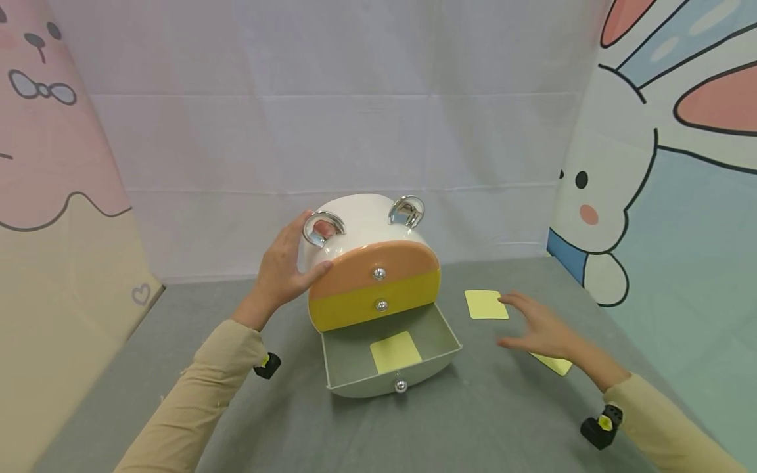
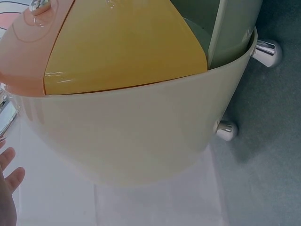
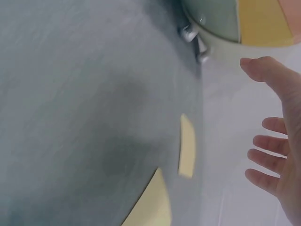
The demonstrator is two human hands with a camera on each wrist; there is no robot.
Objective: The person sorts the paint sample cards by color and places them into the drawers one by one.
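Observation:
A small rounded storage box (image 1: 361, 220) stands on the grey table, white-shelled with chrome ear-like rings. Its front has an orange drawer (image 1: 349, 266) above a yellow drawer (image 1: 355, 309), both closed. Below them the grey-green drawer (image 1: 393, 381) is pulled out, with a yellow sticky note (image 1: 396, 353) lying inside. My left hand (image 1: 286, 263) is at the box's upper left, thumb towards the orange front and fingers behind the left ring (image 1: 323, 226). Fingers spread, my right hand (image 1: 544, 328) hovers empty near another yellow sticky note (image 1: 483, 305) on the table.
A further yellow sticky note (image 1: 556, 363) lies partly hidden under the right hand. White cloth (image 1: 355, 131) hangs behind the grey table (image 1: 414, 433), with cartoon-printed panels at left and right. Short chrome feet (image 2: 227, 130) hold up the box.

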